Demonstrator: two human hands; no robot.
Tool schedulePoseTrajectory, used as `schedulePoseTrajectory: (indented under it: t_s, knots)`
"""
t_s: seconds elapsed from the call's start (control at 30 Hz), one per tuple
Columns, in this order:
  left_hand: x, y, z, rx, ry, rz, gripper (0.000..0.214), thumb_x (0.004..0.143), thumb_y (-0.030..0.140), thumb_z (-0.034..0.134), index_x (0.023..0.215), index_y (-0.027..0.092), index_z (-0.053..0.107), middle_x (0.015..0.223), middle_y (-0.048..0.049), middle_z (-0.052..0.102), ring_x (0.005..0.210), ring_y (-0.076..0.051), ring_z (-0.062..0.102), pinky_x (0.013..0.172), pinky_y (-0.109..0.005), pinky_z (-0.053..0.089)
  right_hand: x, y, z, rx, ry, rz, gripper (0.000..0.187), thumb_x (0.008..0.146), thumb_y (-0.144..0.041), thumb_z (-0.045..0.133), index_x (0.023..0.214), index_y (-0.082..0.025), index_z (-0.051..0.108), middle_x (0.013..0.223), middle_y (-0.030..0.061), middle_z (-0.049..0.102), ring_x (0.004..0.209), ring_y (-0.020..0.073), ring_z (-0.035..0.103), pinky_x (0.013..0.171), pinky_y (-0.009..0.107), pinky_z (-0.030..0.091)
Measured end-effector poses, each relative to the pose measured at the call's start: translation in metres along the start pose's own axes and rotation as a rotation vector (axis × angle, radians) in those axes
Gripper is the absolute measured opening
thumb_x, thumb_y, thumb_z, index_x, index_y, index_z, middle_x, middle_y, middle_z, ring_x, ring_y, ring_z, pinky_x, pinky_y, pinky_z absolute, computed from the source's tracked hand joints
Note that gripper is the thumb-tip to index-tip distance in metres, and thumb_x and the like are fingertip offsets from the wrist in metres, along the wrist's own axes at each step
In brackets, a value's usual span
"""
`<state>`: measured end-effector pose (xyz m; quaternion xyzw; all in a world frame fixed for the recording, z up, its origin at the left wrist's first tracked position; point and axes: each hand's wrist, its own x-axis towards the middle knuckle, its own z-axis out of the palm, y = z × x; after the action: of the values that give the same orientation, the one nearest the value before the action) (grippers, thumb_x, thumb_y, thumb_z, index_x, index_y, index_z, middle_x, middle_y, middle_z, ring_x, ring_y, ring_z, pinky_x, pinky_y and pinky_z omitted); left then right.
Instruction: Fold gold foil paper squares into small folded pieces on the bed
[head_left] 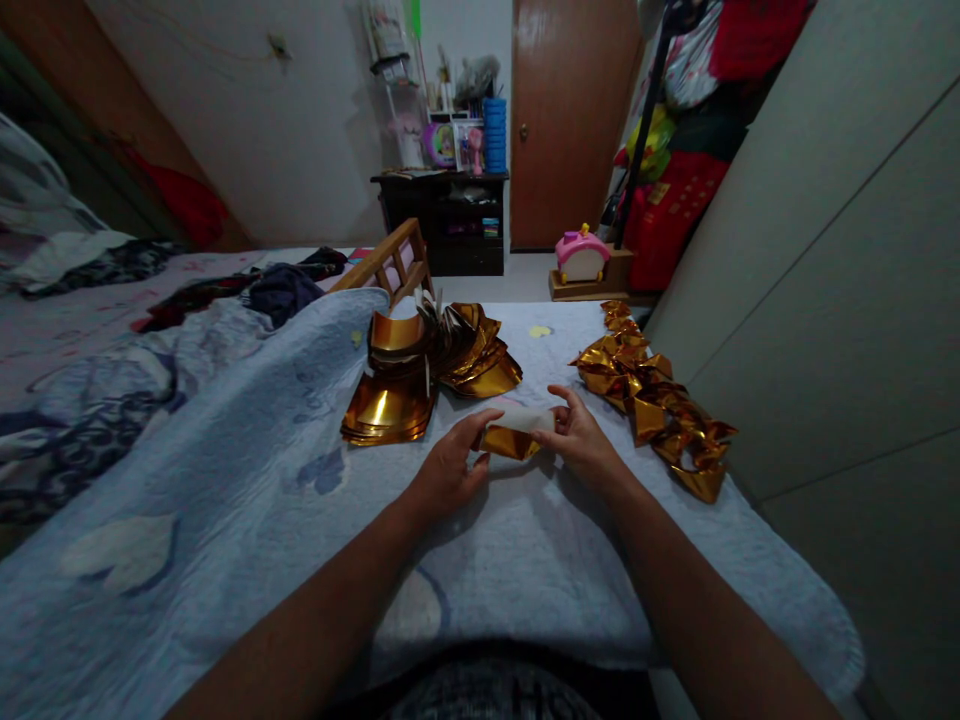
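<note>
Between my hands is a sheet of gold foil paper [514,441], partly rolled or folded so that its white back shows along the top and shiny gold along the bottom. My left hand [454,455] grips its left end between thumb and fingers. At the right end, my right hand [583,438] pinches it, with the index finger raised. Just beyond my left hand lie stacks of flat gold foil sheets [390,405], some curled and fanned out. Folded gold foil pieces [652,390] form a long heap to the right of my right hand.
A pale blue blanket [525,560] with heart shapes covers the surface under my hands. A wooden rail [390,255] stands at the far left edge. Clothes [277,290] lie on the bed at left. A white cabinet [847,300] rises close on the right.
</note>
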<state>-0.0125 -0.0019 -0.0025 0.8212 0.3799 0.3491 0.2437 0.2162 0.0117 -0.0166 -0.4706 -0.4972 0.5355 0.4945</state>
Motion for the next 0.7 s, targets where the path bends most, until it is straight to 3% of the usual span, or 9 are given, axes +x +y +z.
schedulePoseTrajectory:
  t_s: [0.1,0.27,0.4,0.53,0.63,0.7]
  knots:
    - [0.001,-0.003,-0.001,0.109,-0.013,0.085,0.054,0.083,0.003,0.052,0.132,0.023,0.056,0.12,-0.0092,0.065,0.113,-0.022,0.061,0.1,-0.041,0.052,0.0,0.0,-0.003,-0.035,-0.01,0.012,0.079,0.065,-0.032,0.079,0.133,-0.025,0.041,0.085,-0.0045,0.056,0.074,0.0172,0.064,0.065,0.029,0.052]
    - [0.002,-0.008,0.003,0.26,-0.056,0.149,0.035,0.087,0.007,0.056,0.113,0.023,0.072,0.098,-0.0061,0.063,0.093,-0.019,0.061,0.083,-0.032,0.053,0.001,0.003,-0.002,-0.127,0.019,0.01,0.076,0.065,-0.033,0.077,0.133,-0.025,0.044,0.096,-0.0014,0.055,0.068,0.0137,0.061,0.057,0.027,0.05]
    - [0.0,-0.006,0.008,0.367,0.01,0.161,0.023,0.093,0.017,0.059,0.099,0.027,0.079,0.086,-0.0045,0.059,0.085,-0.018,0.055,0.08,-0.032,0.049,0.002,0.007,0.0,-0.234,0.068,-0.041,0.073,0.067,-0.029,0.074,0.134,-0.026,0.046,0.109,0.0018,0.055,0.066,0.0102,0.056,0.055,0.025,0.049]
    - [-0.002,0.004,0.01,0.495,0.078,0.144,0.016,0.092,0.025,0.064,0.09,0.03,0.08,0.114,-0.0082,0.064,0.105,-0.026,0.054,0.095,-0.045,0.045,0.003,0.009,0.002,-0.362,0.109,-0.109,0.067,0.071,-0.024,0.069,0.134,-0.026,0.048,0.123,0.0076,0.055,0.073,0.011,0.056,0.061,0.026,0.051]
    - [0.001,0.01,0.012,0.483,-0.021,0.224,0.016,0.095,0.025,0.062,0.095,0.028,0.078,0.126,-0.0076,0.066,0.12,-0.028,0.053,0.106,-0.047,0.041,0.003,0.007,0.004,-0.415,0.097,-0.163,0.061,0.072,-0.022,0.066,0.131,-0.023,0.05,0.125,0.0094,0.053,0.073,0.0106,0.056,0.064,0.026,0.051]
    - [0.004,0.013,0.015,0.404,-0.107,0.326,0.019,0.098,0.023,0.056,0.104,0.024,0.074,0.124,-0.0079,0.069,0.12,-0.024,0.057,0.106,-0.042,0.045,0.003,0.005,0.006,-0.462,0.076,-0.204,0.058,0.072,-0.019,0.065,0.128,-0.022,0.051,0.124,0.0089,0.053,0.072,0.0104,0.056,0.066,0.027,0.051]
